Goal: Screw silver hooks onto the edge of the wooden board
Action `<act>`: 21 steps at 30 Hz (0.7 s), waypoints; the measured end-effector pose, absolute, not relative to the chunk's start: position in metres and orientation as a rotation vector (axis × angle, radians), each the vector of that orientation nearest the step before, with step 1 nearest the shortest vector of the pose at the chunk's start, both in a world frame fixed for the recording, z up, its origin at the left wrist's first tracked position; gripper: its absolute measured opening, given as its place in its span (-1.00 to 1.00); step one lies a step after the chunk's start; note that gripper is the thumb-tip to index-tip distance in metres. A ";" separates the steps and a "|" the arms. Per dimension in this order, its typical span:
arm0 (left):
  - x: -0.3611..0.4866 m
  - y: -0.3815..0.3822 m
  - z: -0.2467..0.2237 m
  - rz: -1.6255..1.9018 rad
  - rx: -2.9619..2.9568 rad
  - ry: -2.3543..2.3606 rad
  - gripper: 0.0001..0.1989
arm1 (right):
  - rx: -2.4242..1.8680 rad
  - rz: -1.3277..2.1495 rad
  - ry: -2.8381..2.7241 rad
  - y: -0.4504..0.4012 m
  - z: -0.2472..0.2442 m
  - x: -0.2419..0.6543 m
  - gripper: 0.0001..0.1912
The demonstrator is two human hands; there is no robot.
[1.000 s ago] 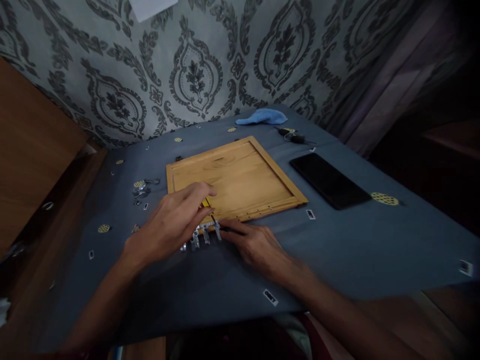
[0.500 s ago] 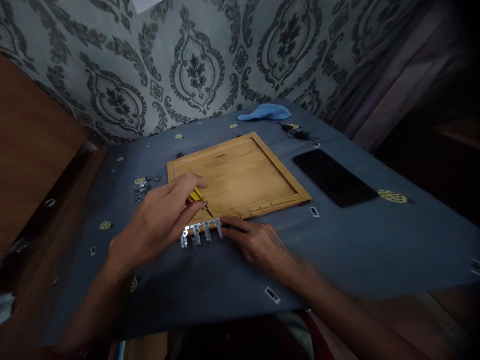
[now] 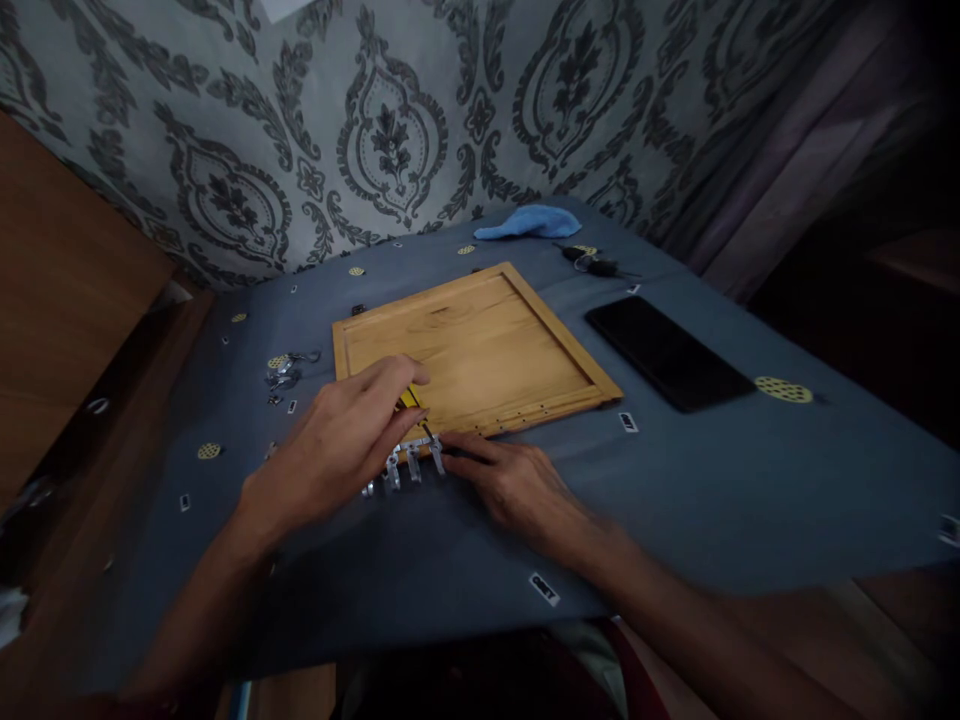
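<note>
A framed wooden panel (image 3: 480,345) lies flat on the blue tablecloth. Several silver metal clips (image 3: 414,462) stand in a row along its near left edge. My left hand (image 3: 337,430) is closed around a yellow screwdriver (image 3: 410,398), whose tip points down at the rightmost clip. The fingertips of my right hand (image 3: 517,485) press together at that same clip, holding it against the panel's edge. Small dark holes run along the near edge, right of the clips.
A black phone (image 3: 667,350) lies right of the panel. Behind are a blue cloth (image 3: 529,222) and a dark cable-like item (image 3: 596,263). Small metal parts (image 3: 281,378) lie to the left. A patterned wall rises behind the table, with wooden furniture (image 3: 67,300) on the left.
My left hand has moved right with the screwdriver, and the tip has come down to the rightmost clip. My right hand has stayed nearly still.
</note>
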State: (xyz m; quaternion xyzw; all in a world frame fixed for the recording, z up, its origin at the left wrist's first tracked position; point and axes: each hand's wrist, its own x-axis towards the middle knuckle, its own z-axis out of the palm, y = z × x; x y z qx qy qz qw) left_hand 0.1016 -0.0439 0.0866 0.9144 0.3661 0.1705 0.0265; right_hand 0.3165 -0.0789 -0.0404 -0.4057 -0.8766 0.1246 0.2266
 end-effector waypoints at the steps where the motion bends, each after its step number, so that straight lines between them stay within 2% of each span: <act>1: 0.102 -0.044 0.086 0.527 2.830 1.125 -0.89 | -1.119 0.348 -2.417 -0.079 -0.040 0.316 -0.41; 15: 0.110 -0.045 0.086 0.439 2.834 1.126 -0.92 | -1.115 0.332 -2.416 -0.079 -0.041 0.316 -0.43; 21: 0.111 -0.045 0.087 0.460 2.797 1.049 -0.87 | -1.109 0.359 -2.410 -0.079 -0.038 0.316 -0.44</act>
